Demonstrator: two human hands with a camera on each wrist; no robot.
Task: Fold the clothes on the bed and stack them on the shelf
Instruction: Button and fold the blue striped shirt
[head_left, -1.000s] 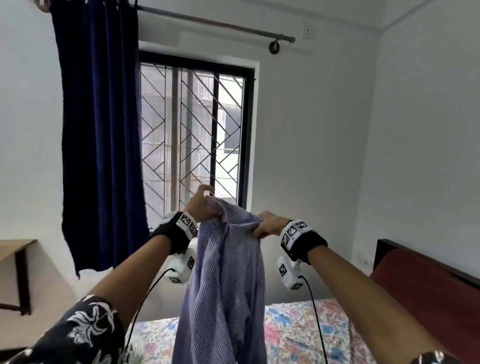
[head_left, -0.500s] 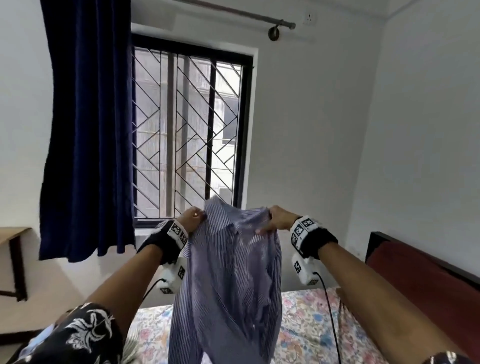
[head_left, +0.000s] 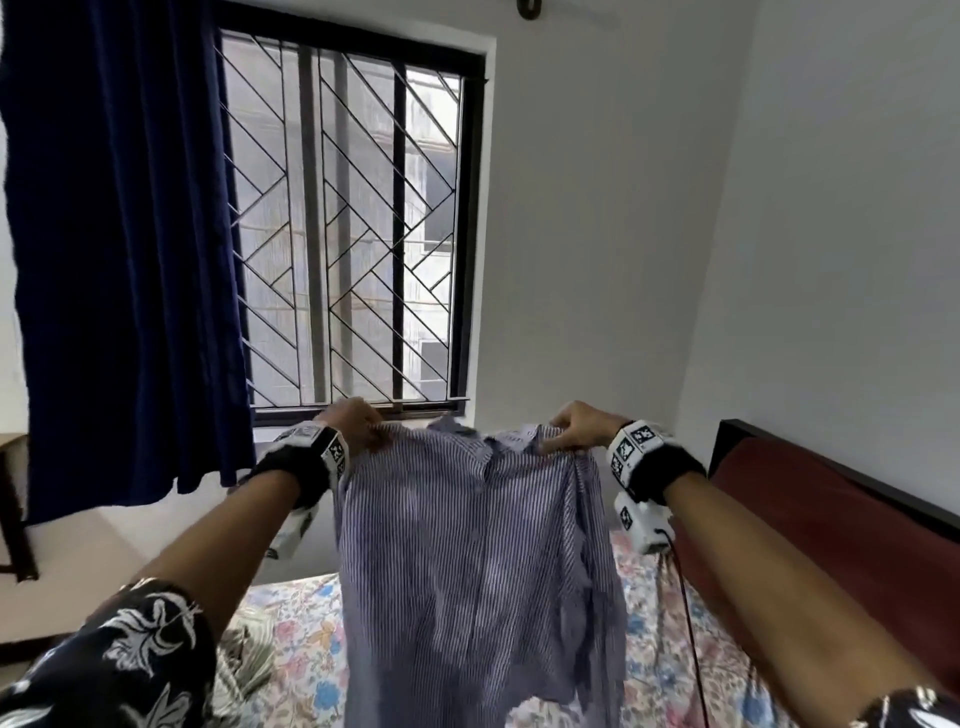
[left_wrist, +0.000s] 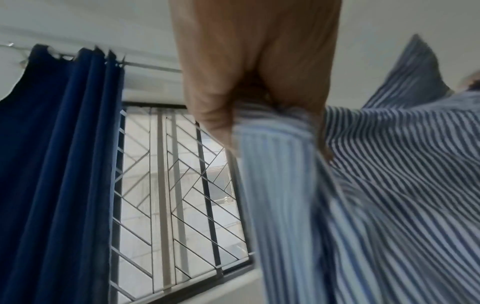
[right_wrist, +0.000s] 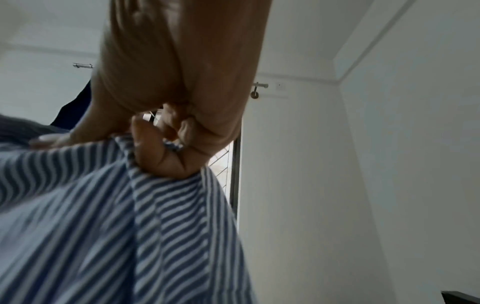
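Note:
A blue-and-white striped shirt (head_left: 467, 561) hangs spread in the air over the bed (head_left: 301, 644), which has a floral sheet. My left hand (head_left: 353, 423) pinches its left shoulder and my right hand (head_left: 576, 431) pinches its right shoulder, with the collar between them. In the left wrist view my left hand (left_wrist: 259, 107) holds bunched striped shirt cloth (left_wrist: 376, 195). The right wrist view shows my right hand (right_wrist: 166, 139) curled round the shirt's shoulder seam (right_wrist: 135, 205). The shirt's lower hem runs out of the head view. No shelf is in view.
A barred window (head_left: 353, 228) with a dark blue curtain (head_left: 119, 249) faces me. A dark headboard with a red cushion (head_left: 831, 530) stands at the right. A wooden table edge (head_left: 10, 499) shows at the far left. Another patterned cloth (head_left: 244, 660) lies on the bed.
My hands have moved apart and come lower, spreading the shirt from a narrow bunch into a wide, flat hang. The camera has tilted downward.

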